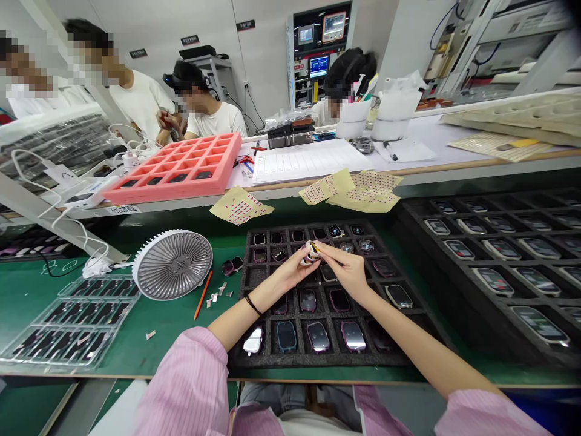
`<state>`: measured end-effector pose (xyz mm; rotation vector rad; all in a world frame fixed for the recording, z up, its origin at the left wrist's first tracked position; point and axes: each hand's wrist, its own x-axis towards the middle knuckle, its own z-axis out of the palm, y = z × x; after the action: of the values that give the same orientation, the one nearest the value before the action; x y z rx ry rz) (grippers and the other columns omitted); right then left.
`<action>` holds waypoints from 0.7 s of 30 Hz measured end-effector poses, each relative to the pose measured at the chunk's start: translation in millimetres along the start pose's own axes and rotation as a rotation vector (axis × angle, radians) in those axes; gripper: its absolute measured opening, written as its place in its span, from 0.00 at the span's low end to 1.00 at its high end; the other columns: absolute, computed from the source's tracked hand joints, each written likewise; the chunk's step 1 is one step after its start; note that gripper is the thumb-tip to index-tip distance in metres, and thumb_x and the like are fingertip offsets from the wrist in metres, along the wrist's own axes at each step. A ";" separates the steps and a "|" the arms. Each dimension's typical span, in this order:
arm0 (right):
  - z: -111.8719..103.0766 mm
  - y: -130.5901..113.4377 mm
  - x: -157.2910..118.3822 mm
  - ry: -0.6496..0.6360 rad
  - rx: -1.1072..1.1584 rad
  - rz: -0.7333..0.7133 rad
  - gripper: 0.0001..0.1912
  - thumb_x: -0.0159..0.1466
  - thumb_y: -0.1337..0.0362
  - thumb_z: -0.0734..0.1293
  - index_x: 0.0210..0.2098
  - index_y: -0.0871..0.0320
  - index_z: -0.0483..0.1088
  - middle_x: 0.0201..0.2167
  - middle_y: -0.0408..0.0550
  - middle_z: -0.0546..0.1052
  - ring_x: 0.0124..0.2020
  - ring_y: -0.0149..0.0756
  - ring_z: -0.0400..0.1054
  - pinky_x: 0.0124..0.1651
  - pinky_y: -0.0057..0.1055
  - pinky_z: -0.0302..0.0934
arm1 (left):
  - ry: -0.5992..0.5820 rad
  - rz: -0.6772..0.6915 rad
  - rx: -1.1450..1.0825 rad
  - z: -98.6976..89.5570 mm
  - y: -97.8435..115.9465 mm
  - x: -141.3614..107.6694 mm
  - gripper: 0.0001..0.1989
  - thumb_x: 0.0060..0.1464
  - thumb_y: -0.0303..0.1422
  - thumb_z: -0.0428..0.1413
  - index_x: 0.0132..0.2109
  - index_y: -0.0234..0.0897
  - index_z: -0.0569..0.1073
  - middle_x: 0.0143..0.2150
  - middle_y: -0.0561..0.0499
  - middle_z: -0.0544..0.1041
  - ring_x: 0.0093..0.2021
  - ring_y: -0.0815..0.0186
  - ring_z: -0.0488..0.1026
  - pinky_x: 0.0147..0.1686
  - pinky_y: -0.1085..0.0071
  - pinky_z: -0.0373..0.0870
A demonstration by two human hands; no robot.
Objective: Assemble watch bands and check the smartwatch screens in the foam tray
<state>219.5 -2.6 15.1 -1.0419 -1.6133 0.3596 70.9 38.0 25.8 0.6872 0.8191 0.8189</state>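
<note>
Both my hands meet above a black foam tray [318, 360], pinching a small smartwatch [311, 252] between them. Its edge looks pale and purplish with a bit of yellow; the fingers cover most of it. My left hand [294, 268] is closed on its left side, and my right hand [348, 267] grips it from the right with fingertips together. Square pockets in the tray hold several watch bodies, among them a blue-rimmed watch [286, 336] and a purple-rimmed watch [353, 335] in the front row.
Left of the tray are a white fan [175, 264], an orange stick [203, 295], small loose scraps [213, 298] and a clear plastic tray [77, 321]. A second foam tray [494, 315] of watches lies right. A pink foam tray [181, 163] rests on the shelf; co-workers sit beyond.
</note>
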 end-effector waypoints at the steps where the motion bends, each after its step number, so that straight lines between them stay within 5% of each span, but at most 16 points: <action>1: 1.9 0.0 -0.7 0.002 -0.036 -0.037 0.16 0.67 0.62 0.60 0.51 0.50 0.74 0.51 0.42 0.76 0.53 0.43 0.71 0.61 0.49 0.63 | 0.004 -0.016 -0.068 2.8 -0.3 -1.7 0.06 0.60 0.30 0.54 0.38 0.35 0.75 0.37 0.51 0.77 0.35 0.76 0.75 0.49 0.75 0.73; 7: 4.1 -3.5 -0.6 -0.071 -0.272 -0.302 0.22 0.68 0.66 0.57 0.61 0.55 0.65 0.58 0.49 0.71 0.64 0.44 0.58 0.66 0.56 0.51 | 0.002 -0.094 -0.326 13.9 0.4 -9.4 0.12 0.64 0.32 0.49 0.37 0.35 0.75 0.36 0.52 0.77 0.34 0.77 0.74 0.46 0.78 0.74; 13: -0.8 -4.8 -0.8 -0.097 -0.339 -0.285 0.24 0.69 0.65 0.57 0.63 0.54 0.61 0.61 0.49 0.67 0.66 0.44 0.55 0.67 0.55 0.47 | 0.043 -0.053 -0.183 9.8 5.6 -4.0 0.07 0.60 0.32 0.54 0.38 0.35 0.76 0.36 0.51 0.77 0.35 0.76 0.74 0.46 0.77 0.74; 17: -13.5 -3.2 5.4 -0.099 -0.315 -0.240 0.23 0.70 0.63 0.54 0.62 0.51 0.62 0.61 0.45 0.68 0.65 0.41 0.56 0.67 0.54 0.47 | -0.073 0.048 0.163 5.2 19.1 1.8 0.09 0.53 0.31 0.60 0.42 0.35 0.77 0.40 0.51 0.78 0.39 0.73 0.75 0.47 0.71 0.73; 21: -27.7 -0.7 11.4 0.049 -0.289 -0.189 0.24 0.70 0.62 0.51 0.63 0.52 0.62 0.60 0.45 0.68 0.63 0.42 0.60 0.67 0.52 0.50 | -0.262 0.297 1.042 16.0 28.0 7.4 0.23 0.43 0.33 0.66 0.48 0.34 0.76 0.41 0.48 0.79 0.40 0.65 0.75 0.47 0.66 0.71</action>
<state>244.3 -2.1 31.9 -1.0917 -1.7367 -0.0276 77.6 55.1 53.3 1.8317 0.8886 0.4951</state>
